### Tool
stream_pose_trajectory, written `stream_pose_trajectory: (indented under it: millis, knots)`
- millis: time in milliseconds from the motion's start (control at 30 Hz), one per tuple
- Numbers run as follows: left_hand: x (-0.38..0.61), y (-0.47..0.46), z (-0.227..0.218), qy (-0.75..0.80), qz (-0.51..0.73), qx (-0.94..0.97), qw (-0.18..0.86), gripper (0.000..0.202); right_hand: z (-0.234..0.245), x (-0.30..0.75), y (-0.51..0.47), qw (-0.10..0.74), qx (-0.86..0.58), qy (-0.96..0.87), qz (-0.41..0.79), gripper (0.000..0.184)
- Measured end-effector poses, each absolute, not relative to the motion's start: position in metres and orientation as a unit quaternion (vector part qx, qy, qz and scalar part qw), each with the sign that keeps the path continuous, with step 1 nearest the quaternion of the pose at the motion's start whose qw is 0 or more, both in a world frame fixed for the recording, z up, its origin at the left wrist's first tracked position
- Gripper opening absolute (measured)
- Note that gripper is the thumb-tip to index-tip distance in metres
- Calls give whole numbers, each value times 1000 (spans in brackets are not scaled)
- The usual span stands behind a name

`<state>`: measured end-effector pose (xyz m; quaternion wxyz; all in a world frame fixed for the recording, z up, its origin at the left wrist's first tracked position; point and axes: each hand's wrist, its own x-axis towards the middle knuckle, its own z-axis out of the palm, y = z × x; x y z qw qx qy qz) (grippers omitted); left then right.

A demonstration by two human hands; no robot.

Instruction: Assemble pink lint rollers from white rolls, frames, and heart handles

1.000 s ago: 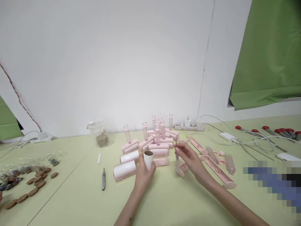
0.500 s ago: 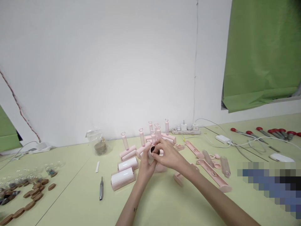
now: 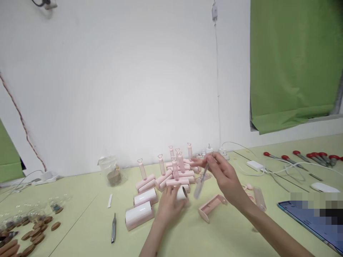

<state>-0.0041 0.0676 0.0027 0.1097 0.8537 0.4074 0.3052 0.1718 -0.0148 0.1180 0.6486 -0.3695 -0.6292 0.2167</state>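
My left hand [image 3: 168, 206] is closed around a white paper roll [image 3: 182, 193] with a brown core, held just above the table in front of a heap of pink lint rollers [image 3: 171, 173]. My right hand [image 3: 224, 176] is raised to the right of the heap and pinches a thin, clear pink stick-like part [image 3: 200, 184] that hangs down and is blurred. A pink roller cover [image 3: 211, 206] lies on the table below my right hand. Two finished white rollers [image 3: 139, 215] lie to the left of my left hand.
A metal pen-like tool [image 3: 114, 232] and a white strip [image 3: 109, 201] lie at the left. Wooden discs [image 3: 32, 235] and small glass bottles sit at far left, a plastic bag [image 3: 111, 171] by the wall. Red-handled tools [image 3: 308, 157], cables, a power strip and a blue tablet [image 3: 316, 221] lie at right.
My hands were joined at the roll's open end half a second ago. Now my right hand has lifted up and right with the thin part, and my left hand has lowered the roll.
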Motion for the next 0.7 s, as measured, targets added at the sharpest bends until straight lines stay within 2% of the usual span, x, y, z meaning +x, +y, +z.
stream_pose_trajectory:
  millis: [100, 133, 200, 300, 367, 433, 567, 700]
  knots:
    - [0, 61, -5, 439, 231, 866, 68, 72, 94, 182, -17, 620, -368, -640, 265, 22]
    - [1, 57, -7, 445, 217, 867, 59, 72, 84, 186, -15, 612, -376, -640, 273, 24]
    - [-1, 47, -10, 452, 199, 868, 49, 60, 65, 194, -8, 580, -424, -644, 262, 27]
    - [-12, 29, -10, 451, 192, 870, 54, 47, 43, 207, 2, 406, -544, -707, 197, 26]
    - [-23, 21, -8, 453, 192, 868, 67, 47, 34, 212, 4, 263, -588, -747, 164, 17]
    - [-30, 19, -4, 461, 185, 865, 72, 52, 26, 214, 6, 190, -607, -759, 139, 21]
    - [-32, 35, 11, 477, 148, 865, 35, 70, 13, 221, 12, 137, -639, -756, 46, 19]
    - [-29, 57, 20, 468, 107, 875, 59, 61, 11, 228, 20, 98, -662, -743, 2, 25]
